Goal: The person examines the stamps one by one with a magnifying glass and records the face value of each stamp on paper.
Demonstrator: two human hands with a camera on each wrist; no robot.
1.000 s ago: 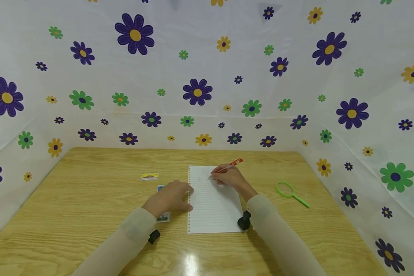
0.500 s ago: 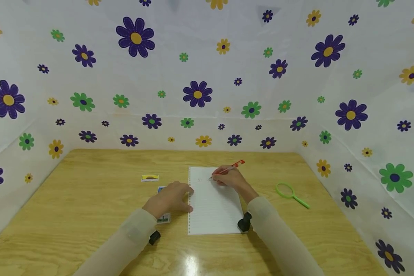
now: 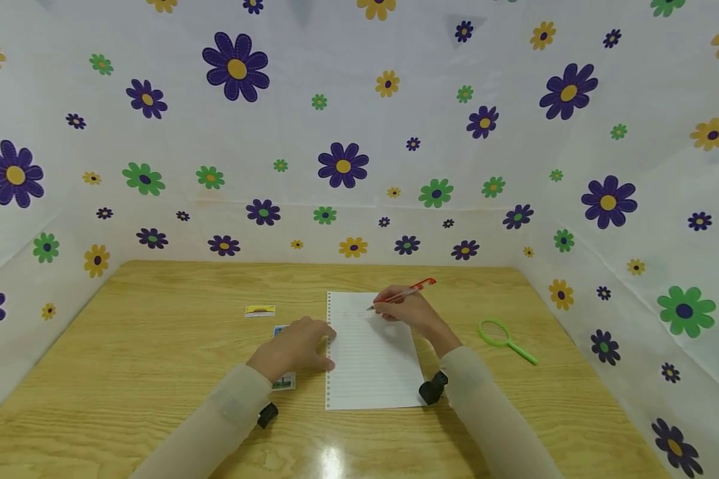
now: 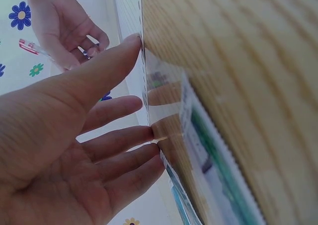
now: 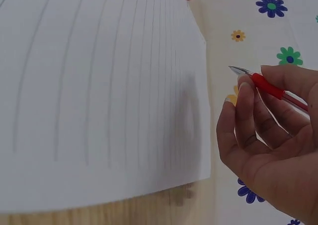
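My right hand (image 3: 410, 311) pinches a red pen (image 3: 419, 286) over the upper part of a lined, hole-edged sheet of paper (image 3: 368, 366). In the right wrist view the metal pen tip points away from the fingers; whether it touches the paper I cannot tell. Small faint marks stand near the sheet's top left. My left hand (image 3: 296, 347) rests at the sheet's left edge, its fingers spread and loosely bent. Partly hidden beneath or beside it lie a blue picture piece (image 3: 279, 329) and a green one (image 3: 284, 381); the left wrist view shows a notched, stamp-like edge (image 4: 218, 140).
A yellow picture piece (image 3: 260, 311) lies left of the sheet. To the right is a green magnifying glass (image 3: 522, 352). White flower-printed cloth (image 3: 359, 120) encloses the wooden table (image 3: 156, 372) at the back and sides.
My right hand has shifted slightly right with the pen, which now leans lower. My left hand stays at the sheet's edge. The head view has tilted up a little.
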